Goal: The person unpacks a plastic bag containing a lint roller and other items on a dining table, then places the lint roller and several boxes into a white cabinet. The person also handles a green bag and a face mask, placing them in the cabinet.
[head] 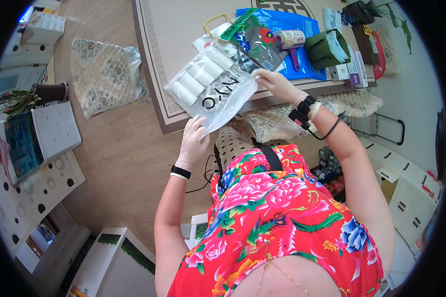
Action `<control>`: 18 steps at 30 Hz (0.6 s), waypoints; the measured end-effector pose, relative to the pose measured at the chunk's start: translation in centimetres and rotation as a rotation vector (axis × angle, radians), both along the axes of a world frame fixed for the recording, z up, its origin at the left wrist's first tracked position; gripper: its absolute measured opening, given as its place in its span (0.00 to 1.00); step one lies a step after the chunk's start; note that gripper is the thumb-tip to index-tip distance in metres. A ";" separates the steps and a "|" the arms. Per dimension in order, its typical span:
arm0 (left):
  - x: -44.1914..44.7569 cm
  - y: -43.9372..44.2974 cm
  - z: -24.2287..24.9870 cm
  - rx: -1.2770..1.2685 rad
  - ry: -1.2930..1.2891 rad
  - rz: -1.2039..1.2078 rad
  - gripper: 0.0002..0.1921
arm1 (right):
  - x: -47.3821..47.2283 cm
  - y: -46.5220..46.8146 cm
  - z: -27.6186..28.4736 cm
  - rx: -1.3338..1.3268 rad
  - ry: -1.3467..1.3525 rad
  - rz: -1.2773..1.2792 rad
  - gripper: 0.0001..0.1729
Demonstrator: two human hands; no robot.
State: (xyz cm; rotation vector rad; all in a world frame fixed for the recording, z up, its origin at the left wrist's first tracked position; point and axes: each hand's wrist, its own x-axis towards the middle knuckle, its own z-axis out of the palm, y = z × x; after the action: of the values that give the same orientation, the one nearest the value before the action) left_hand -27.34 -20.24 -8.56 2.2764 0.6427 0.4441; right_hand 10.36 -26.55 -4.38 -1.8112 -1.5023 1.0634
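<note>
A clear plastic bag (pixel 228 102) with black print lies over the table's near corner, its open end towards me. Inside it, several white rolls (pixel 202 72) sit side by side in the far part. My left hand (pixel 194 135), in a thin whitish glove, pinches the bag's near left corner. My right hand (pixel 277 83), gloved the same way, grips the right corner of the bag's mouth. Between the two hands the edge of the film is stretched and slightly folded. Just beyond the bag lies a flower-printed clear pouch (pixel 264 41) with a green top strip.
A purple-handled lint roller (pixel 291 42) rests on a blue plastic package (pixel 308 24). Right of it stand a green tissue holder (pixel 325 50) and small boxes (pixel 351 72). Quilted cushions (pixel 100 74) are on the left and under the table's near edge (pixel 275 98).
</note>
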 end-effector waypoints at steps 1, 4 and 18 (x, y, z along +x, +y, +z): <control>0.2 0.0 0.3 0.002 -0.062 0.050 0.21 | -0.2 0.5 -0.1 0.043 0.035 -0.023 0.09; 0.9 0.5 1.2 -0.091 0.002 0.059 0.24 | -1.1 2.7 -0.8 0.141 -0.032 -0.061 0.11; 3.0 4.2 -3.6 -0.290 -0.050 0.106 0.16 | -4.1 2.4 -3.0 0.217 -0.188 0.386 0.30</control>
State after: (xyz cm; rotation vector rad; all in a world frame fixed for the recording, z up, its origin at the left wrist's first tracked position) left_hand -24.35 -16.05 -12.20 1.9586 0.7534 0.4274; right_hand 6.26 -24.12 -7.35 -1.5409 -2.0546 0.8727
